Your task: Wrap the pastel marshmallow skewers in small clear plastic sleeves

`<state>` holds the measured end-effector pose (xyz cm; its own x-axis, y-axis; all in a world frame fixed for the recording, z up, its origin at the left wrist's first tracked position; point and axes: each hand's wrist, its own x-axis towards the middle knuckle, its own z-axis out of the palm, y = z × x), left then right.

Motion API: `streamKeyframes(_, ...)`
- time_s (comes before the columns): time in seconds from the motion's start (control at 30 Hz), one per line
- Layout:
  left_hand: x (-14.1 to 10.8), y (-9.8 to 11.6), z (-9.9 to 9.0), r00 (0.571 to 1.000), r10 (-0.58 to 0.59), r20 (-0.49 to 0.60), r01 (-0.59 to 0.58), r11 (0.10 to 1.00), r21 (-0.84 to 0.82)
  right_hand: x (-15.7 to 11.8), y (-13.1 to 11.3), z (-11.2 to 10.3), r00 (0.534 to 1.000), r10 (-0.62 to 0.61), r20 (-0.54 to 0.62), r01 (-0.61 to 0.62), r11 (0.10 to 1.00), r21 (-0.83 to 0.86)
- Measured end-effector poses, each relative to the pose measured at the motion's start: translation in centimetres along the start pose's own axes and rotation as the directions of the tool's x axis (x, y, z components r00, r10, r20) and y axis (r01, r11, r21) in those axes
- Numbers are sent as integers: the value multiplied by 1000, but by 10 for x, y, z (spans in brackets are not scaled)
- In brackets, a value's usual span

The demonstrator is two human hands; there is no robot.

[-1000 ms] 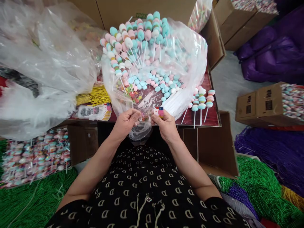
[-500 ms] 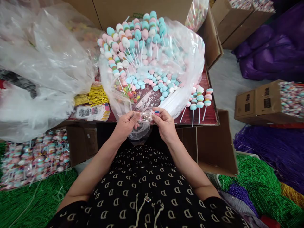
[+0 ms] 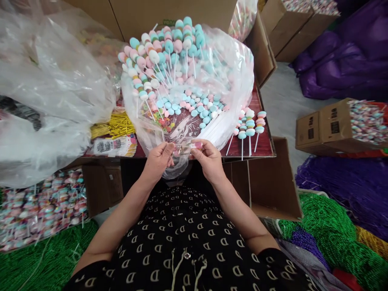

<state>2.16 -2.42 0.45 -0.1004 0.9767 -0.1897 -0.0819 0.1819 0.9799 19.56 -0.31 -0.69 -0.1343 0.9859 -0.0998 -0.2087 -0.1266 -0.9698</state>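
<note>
At the table's front edge, my left hand (image 3: 159, 161) and my right hand (image 3: 208, 158) pinch the two ends of a small clear plastic bag (image 3: 184, 148) with coloured print. A pinkish patch of it shows at my right thumb; the exact contents cannot be made out. Just beyond lies a large open plastic bag (image 3: 129, 107) with loose blue, pink and white candies (image 3: 197, 106), gummy rings (image 3: 163, 123), white sticks (image 3: 216, 128) and many candy skewers (image 3: 169, 48). Several finished-looking skewers (image 3: 250, 125) rest on the red table (image 3: 266, 141) at the right.
Yellow twist ties (image 3: 118, 124) and a stack of printed bags (image 3: 113, 145) lie at the left. A large plastic sack (image 3: 57, 72) bulges beside them. Open cardboard boxes (image 3: 273, 182) flank my lap, one holding wrapped skewers (image 3: 45, 206). Green bead strands (image 3: 327, 222) lie at the right.
Both hands stay pinched on the small bag; more of its pink print now shows at my right fingers. The whole view has shifted slightly.
</note>
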Motion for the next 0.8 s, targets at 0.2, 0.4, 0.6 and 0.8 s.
streamKeyframes(0.2,0,2,0,995,-55,80,62,994,-94,-2,1,2,996,34,-84,-30,998,52)
streamKeyframes(0.4,7,-2,11,995,-31,92,38,996,-76,-1,-4,-7,993,-6,-121,14,998,69)
streamKeyframes(0.6,13,-14,14,991,62,119,-85,976,200,-5,-10,-19,989,37,-141,-42,999,-31)
streamKeyframes(0.8,21,-6,16,998,56,28,-58,995,79,-1,-29,-74,935,-214,-282,120,940,-318)
